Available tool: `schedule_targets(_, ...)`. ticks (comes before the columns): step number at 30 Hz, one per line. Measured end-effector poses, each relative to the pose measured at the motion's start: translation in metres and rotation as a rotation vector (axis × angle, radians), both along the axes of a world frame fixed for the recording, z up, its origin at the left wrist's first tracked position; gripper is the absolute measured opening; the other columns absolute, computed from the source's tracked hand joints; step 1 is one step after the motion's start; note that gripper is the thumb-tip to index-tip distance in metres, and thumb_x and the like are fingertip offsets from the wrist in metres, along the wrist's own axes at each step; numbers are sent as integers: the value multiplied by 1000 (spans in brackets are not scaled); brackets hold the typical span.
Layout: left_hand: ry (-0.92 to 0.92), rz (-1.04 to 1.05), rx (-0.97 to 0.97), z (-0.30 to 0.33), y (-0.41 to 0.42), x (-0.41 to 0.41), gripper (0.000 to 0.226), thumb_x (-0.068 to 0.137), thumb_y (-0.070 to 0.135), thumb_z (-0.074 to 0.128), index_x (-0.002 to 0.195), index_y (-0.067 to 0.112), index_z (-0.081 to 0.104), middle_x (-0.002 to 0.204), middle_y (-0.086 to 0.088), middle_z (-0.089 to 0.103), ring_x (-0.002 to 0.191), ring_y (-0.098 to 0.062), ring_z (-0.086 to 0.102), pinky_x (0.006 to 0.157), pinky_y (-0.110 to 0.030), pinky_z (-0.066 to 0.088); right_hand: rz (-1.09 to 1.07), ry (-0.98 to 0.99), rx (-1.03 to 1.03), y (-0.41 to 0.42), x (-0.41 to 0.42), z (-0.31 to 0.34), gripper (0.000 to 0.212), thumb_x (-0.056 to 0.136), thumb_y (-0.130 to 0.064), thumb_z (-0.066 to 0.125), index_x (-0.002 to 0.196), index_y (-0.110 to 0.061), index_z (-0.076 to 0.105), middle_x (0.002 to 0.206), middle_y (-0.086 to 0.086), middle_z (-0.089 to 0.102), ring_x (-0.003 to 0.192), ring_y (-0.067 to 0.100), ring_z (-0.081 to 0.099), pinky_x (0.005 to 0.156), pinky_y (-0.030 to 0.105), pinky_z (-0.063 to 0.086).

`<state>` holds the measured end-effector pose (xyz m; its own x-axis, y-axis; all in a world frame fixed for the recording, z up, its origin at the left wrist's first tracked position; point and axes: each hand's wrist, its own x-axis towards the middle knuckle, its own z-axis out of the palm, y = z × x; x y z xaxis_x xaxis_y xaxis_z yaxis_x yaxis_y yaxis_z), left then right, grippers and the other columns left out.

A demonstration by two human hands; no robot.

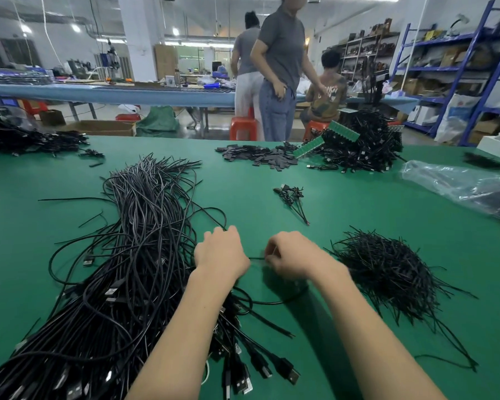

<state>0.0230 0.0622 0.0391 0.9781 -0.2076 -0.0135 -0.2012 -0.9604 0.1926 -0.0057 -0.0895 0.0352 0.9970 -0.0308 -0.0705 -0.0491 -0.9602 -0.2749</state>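
Head view: my left hand (221, 252) and right hand (293, 255), fingers curled narrow, pinch a thin black tie (256, 258) stretched between them. A loose cable (274, 302) loops just below my wrists. The cable heap (133, 255) lies left of my fingers, the tie pile (387, 272) right.

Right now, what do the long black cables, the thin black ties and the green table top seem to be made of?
Long black cables: rubbery plastic jackets, soft sheen, with metal USB plug tips. Thin black ties: probably plastic-coated wire, since they hold kinks. Green table top: smooth matte mat, likely rubber or vinyl; dull reflections.
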Motion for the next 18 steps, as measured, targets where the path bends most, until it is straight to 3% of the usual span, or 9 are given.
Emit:
schedule_targets(5,-39,-33,112,-3,-2,0,35,100,38,47,129,19,51,131,-8,52,127,-29,41,102,-44,35,-92,-139,219,-48,-18,40,15,102,-27,54,107,-22,68,103,-5,68,91,12,62,83,27,51)
schedule_targets(8,-139,-46,60,-3,-3,-1,29,103,33,39,117,14,55,122,-10,60,119,-30,48,90,-41,39,-288,-342,269,-65,-25,45,9,102,-25,54,101,-26,63,98,-5,67,80,12,59,64,25,45)
schedule_targets(11,-273,-92,-49,1,-6,-1,23,104,27,39,104,17,59,105,-6,67,100,-29,59,71,-35,37,-357,-329,141,-65,-25,44,19,99,-23,57,116,-22,64,115,0,67,100,20,61,80,35,53)
schedule_targets(14,-325,-105,-132,5,-3,1,23,104,32,40,93,20,57,94,-3,67,87,-29,62,66,-34,37,-255,-394,111,-47,-26,44,41,93,-30,65,132,-24,54,134,1,53,128,21,47,101,39,46)
schedule_targets(16,-328,-112,-175,7,1,4,21,102,35,45,101,21,61,96,-4,68,89,-30,64,66,-34,41,-190,-573,123,-27,-30,45,37,90,-30,68,125,-24,57,129,-1,53,128,18,44,101,36,41)
schedule_targets(18,-250,-119,-151,10,7,7,29,99,39,52,125,29,59,113,-4,68,104,-29,64,81,-38,49,-95,-616,122,-6,-33,44,18,88,-31,69,105,-26,65,114,-5,61,116,14,51,97,33,45)
